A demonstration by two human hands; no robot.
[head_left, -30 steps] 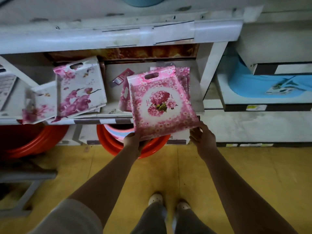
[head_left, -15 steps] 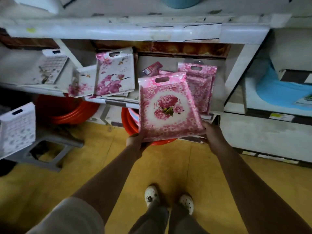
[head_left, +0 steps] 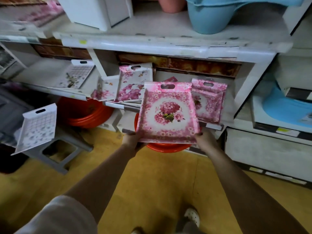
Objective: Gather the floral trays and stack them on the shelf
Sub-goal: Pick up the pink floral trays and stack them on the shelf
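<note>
Two hands on one pink tray (head_left: pixel 168 114): my left hand (head_left: pixel 133 141) has its fingers curled under the near-left corner, and my right hand (head_left: pixel 205 138) grips the near-right corner. I'm holding it tilted up in front of the shelf (head_left: pixel 42 71), above a red basin (head_left: pixel 167 147), with a matching tray (head_left: pixel 209 100) leaning just behind on the right. Blossom trays (head_left: pixel 133 85) lie on the shelf to the left.
</note>
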